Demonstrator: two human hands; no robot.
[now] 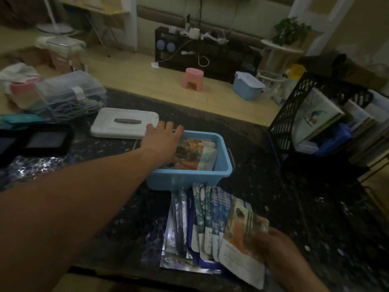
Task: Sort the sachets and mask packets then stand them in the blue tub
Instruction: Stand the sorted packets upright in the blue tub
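Note:
A light blue tub (223, 163) stands mid-table with several orange-printed mask packets (197, 153) leaning inside it. My left hand (163, 140) reaches over the tub's left rim, fingers straight, palm resting against those packets. In front of the tub a fanned pile of sachets and mask packets (202, 226) lies on the dark table, silver and blue ones at its left. My right hand (277, 247) grips an orange-and-white mask packet (242, 245) at the pile's right side.
A white lid (124, 125) lies left of the tub. Clear plastic boxes (69, 93) and a black case (35, 140) sit at the far left. A black mesh file rack (294, 114) with books stands at the right. The table's far edge runs behind the tub.

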